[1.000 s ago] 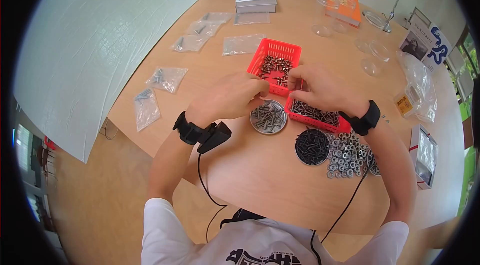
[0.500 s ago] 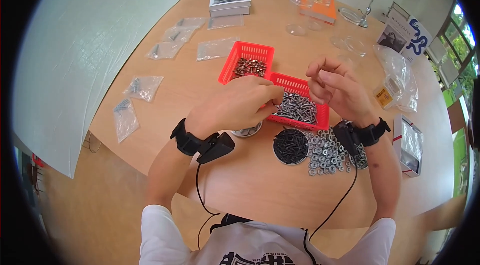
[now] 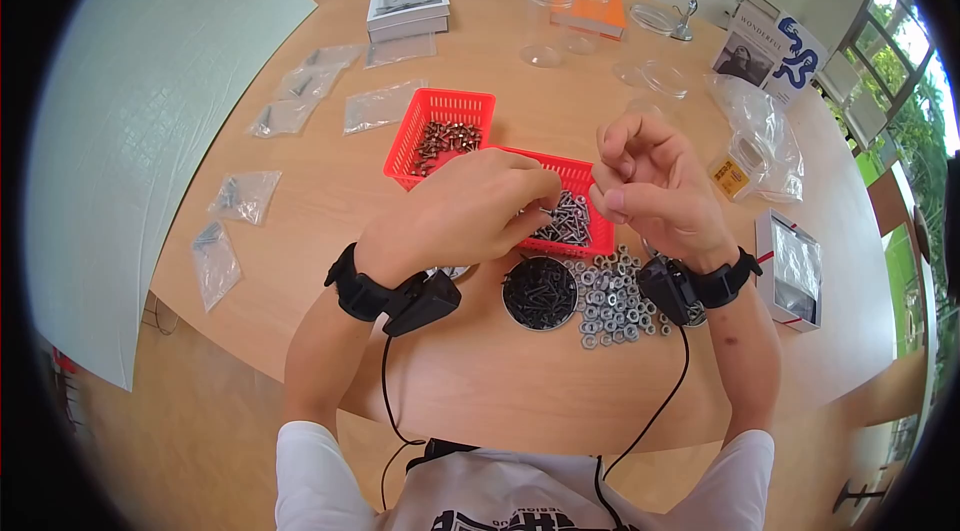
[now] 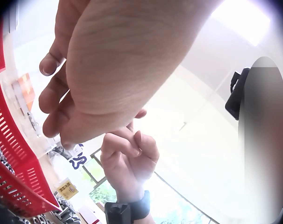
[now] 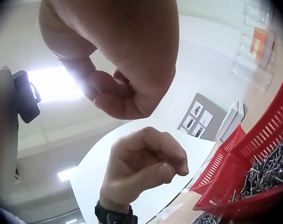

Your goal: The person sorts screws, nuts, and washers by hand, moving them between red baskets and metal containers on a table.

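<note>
My left hand (image 3: 465,211) is over the near edge of the red basket (image 3: 604,231) of silver screws (image 3: 568,221), its fingers loosely bent. In the right wrist view, nothing shows between the left thumb and fingers (image 5: 181,163). Beside it on the right, my right hand (image 3: 660,186) is raised with palm turned inward and fingers curled loosely. The left wrist view shows this right hand (image 4: 129,161) with no object in it. A second red basket (image 3: 478,109), holding copper-coloured screws (image 3: 445,141), stands behind the left hand.
A round dish of black screws (image 3: 540,293) sits in front, next to loose nuts (image 3: 610,306). Small plastic bags (image 3: 245,197) lie on the left. Books (image 3: 408,6), clear cups (image 3: 545,26) and a plastic box with a yellow label (image 3: 733,176) stand farther back.
My right hand has lifted off the baskets and turned its palm inward. My left hand has shifted over the silver-screw basket. The head view has swung right.
</note>
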Available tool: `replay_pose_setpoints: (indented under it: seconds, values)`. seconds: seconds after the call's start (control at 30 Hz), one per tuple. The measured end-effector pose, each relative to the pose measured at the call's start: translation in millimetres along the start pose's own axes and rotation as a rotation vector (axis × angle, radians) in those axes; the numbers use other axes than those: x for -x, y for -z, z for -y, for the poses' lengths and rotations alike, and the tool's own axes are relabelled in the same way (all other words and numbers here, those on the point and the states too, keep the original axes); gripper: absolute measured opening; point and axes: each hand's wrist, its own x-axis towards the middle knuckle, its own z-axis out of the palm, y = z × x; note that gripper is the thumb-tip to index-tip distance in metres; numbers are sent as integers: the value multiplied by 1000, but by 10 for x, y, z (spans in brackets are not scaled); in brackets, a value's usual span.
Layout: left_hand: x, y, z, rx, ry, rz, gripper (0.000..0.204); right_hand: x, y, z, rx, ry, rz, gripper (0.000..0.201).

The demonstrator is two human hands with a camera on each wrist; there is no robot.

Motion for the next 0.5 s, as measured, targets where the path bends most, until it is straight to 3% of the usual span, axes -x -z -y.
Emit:
replay_pose_setpoints:
  seconds: [0.3,0.4,0.5]
  values:
    - [-11,-58,152,11,19,-4,14,9,146,-45,-38,29,22,39]
    - [-48,-20,212,-50,71,69,15,6,207,-54,-60,27,30,37]
    - [-115,-32,318,-103,112,140,16,-43,134,-7,397,-42,-144,28]
